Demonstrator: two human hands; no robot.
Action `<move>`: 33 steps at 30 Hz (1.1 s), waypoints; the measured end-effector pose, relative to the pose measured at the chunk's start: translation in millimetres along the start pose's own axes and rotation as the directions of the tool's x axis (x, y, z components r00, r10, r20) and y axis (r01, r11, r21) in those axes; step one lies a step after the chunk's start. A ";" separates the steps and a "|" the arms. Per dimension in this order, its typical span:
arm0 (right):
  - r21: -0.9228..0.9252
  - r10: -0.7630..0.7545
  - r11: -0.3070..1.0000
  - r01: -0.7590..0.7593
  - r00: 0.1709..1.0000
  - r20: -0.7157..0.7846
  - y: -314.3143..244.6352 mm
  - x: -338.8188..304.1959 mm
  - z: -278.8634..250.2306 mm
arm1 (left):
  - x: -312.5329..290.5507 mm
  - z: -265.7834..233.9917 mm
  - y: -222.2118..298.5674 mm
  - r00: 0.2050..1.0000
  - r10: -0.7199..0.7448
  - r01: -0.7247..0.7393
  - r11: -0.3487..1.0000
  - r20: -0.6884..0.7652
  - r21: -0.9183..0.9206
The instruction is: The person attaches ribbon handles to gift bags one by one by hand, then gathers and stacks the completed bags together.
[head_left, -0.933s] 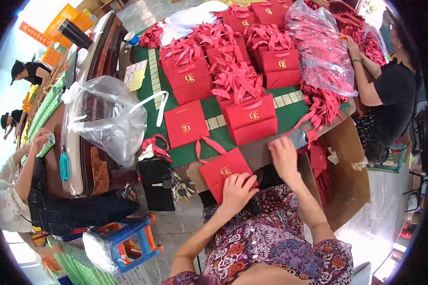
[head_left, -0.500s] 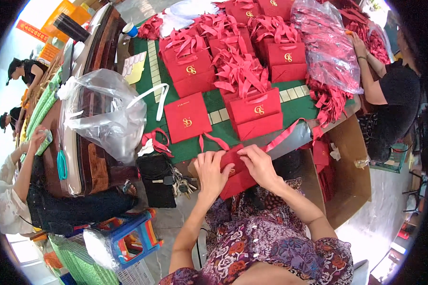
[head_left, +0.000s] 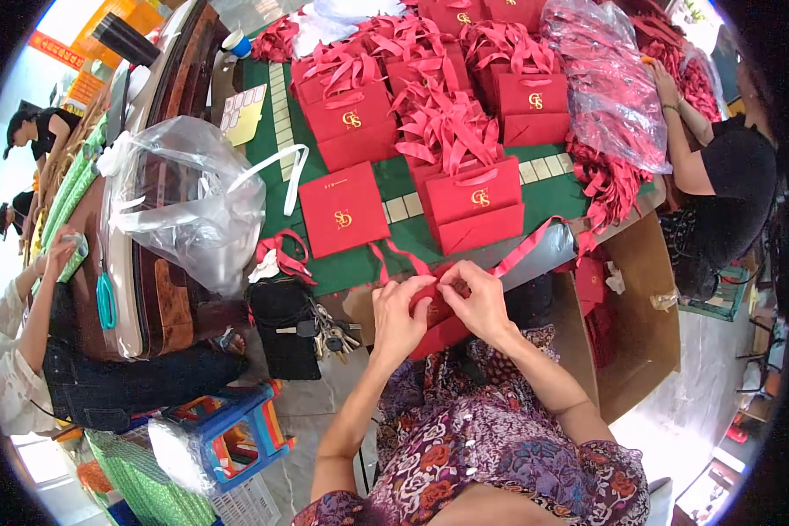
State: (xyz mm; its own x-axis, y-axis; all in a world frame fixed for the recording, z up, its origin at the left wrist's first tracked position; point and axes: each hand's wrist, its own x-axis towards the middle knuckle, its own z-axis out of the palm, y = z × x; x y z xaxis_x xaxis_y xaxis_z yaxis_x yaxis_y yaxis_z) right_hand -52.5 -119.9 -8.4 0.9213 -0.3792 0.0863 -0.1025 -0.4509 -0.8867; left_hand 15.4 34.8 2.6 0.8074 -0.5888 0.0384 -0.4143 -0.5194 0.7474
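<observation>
A red paper gift bag [head_left: 444, 338] is in front of me at the table's near edge, partly covered by my hands. My left hand [head_left: 401, 317] has its thumb and curled fingers closed on the bag's upper left part. At its upper right, my right hand [head_left: 480, 304] pinches thumb to forefinger; whatever lies between the tips is too small to make out. A red ribbon [head_left: 528, 249] stretches from beside my right hand toward the right. Just beyond my hands, a flat red gift bag [head_left: 344, 212] lies on the green tabletop [head_left: 329, 273], its ribbon trailing toward me.
Several red bags with ribbon handles [head_left: 478, 206] stand in rows. Plastic-wrapped ribbons [head_left: 609, 88] lie at the right, near a co-worker's arm [head_left: 693, 162]. Below is an open cardboard box [head_left: 644, 329]. To the left are a clear plastic bag [head_left: 193, 197], keys [head_left: 333, 337] and another seated person.
My fingertips have come closer together over the bag. The left fingers are more curled, and the right thumb and forefinger now form a rounder pinch.
</observation>
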 end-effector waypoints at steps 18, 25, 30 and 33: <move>0.112 -0.176 0.981 0.156 0.962 0.211 2.3 10.6 -50.7 | 9.5 8.1 -4.5 0.997 -0.075 0.069 0.954 -0.011 -0.293; -0.048 -0.295 0.943 0.329 0.895 0.336 -3.0 19.1 -53.6 | -11.2 10.8 15.8 0.964 0.203 -0.195 0.979 -0.173 0.064; 0.052 -0.281 0.951 0.305 0.782 0.557 10.1 39.3 -59.7 | -14.5 4.5 22.4 0.878 0.452 -0.409 0.879 -0.155 0.247; 0.083 -0.311 0.943 0.321 0.772 0.554 6.3 44.2 -53.4 | -12.5 -1.5 22.2 0.843 0.497 -0.436 0.855 -0.205 0.281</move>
State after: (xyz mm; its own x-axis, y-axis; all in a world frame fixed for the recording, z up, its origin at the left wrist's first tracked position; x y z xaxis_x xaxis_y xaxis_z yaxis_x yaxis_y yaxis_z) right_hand -32.5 -182.7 14.2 0.9511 0.2949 0.0914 0.2301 -0.4798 -0.8467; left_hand -3.3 31.6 19.8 0.5610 -0.6277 0.5397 -0.8241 -0.3620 0.4356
